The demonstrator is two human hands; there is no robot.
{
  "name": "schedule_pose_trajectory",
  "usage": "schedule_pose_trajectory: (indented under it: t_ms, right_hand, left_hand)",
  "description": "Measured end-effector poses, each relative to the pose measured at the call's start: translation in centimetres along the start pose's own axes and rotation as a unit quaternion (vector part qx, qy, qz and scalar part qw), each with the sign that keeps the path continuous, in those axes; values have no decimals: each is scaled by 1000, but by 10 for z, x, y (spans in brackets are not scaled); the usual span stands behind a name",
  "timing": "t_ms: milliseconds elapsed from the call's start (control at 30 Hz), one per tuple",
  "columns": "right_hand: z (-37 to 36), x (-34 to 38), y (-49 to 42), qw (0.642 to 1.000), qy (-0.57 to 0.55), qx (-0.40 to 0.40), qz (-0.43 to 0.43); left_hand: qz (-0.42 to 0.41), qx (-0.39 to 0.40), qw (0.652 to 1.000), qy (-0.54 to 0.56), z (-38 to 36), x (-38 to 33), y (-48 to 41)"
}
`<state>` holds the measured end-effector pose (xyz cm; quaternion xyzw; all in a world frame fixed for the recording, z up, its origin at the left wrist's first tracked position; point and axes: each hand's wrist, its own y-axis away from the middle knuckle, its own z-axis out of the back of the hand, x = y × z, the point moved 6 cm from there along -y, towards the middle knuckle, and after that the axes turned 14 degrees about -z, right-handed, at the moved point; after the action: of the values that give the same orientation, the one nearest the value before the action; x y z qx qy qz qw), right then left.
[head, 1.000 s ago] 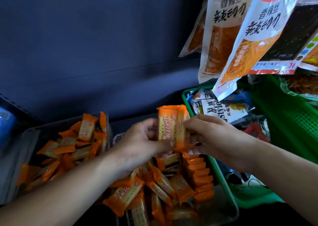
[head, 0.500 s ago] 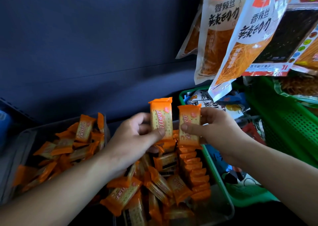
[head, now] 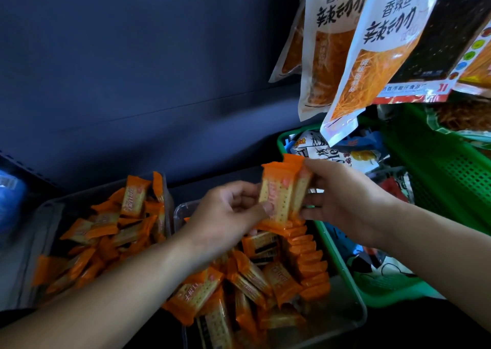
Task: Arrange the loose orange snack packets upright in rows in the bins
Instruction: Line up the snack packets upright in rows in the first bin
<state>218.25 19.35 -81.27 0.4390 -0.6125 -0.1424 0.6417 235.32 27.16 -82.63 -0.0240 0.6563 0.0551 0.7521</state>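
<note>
A dark blue-grey wall panel [head: 132, 70] backs 2 clear bins set side by side. The left bin [head: 49, 213] contains a loose heap of orange packets [head: 106, 232]. The right bin [head: 358, 311] contains loose packets [head: 247, 282] and, along its right wall, 1 row of upright packets [head: 308, 261]. Above the far end of that row, 2 packets are held upright and pressed face to face. The left hand [head: 225, 218] pinches the front packet [head: 276, 197] between thumb and fingers. The right hand [head: 345, 202] pinches the rear packet [head: 301, 184]. A green basket [head: 345, 266] of mixed snacks stands just beside the right bin. Large snack bags [head: 329, 43] hang at upper right.
</note>
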Motion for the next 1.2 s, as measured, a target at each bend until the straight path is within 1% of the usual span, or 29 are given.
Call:
schedule_pose_trajectory:
  t_ms: [100,167,233,333,433,500,533,567,633,667,733,767,800,867,1033,1100,1200]
  right_hand:
    - [1,-1,4,998,52,9,30]
    - [6,-2,6,992,102,-13,71]
    - [11,-3,8,987,126,-34,98]
    - [15,-2,13,978,169,-43,118]
    - [22,-4,15,969,204,-64,122]
    - [28,-3,14,969,204,-78,115]
    - [33,-2,12,968,205,-88,112]
    - [38,0,11,965,212,-105,113]
    - [49,3,8,959,221,-139,114]
    - [53,4,7,959,216,-146,109]
    - [59,3,5,964,204,-142,96]
    - [61,3,5,966,202,-132,94]
    - [62,2,4,968,199,-121,93]
    - [64,1,3,969,199,-113,92]
    - [73,-3,0,965,216,-120,85]
    - [73,-3,1,964,221,-120,83]
    - [72,-2,0,964,223,-119,82]
  left_hand:
    - [-39,15,997,-67,-6,-2,0]
    - [-68,33,992,-100,-12,-3,1]
    - [-85,39,989,-117,-17,-1,1]
    - [-85,46,988,-119,-21,4,0]
    - [-65,67,993,-74,-29,8,-5]
    - [-70,93,988,-99,-30,18,-10]
    - [-79,106,980,-148,-25,28,-15]
    - [-84,127,963,-221,-19,43,-20]
    - [-67,190,901,-385,-10,75,-27]
    - [-56,227,868,-438,-11,91,-28]
    - [-17,306,824,-477,-22,120,-27]
    - [8,324,813,-483,-26,130,-27]
    - [33,331,809,-484,-28,139,-29]
    - [59,327,814,-475,-28,153,-33]
    - [69,317,818,-475,-25,168,-34]
    - [87,316,819,-471,-24,173,-32]
    - [91,376,774,-501,-28,176,-22]
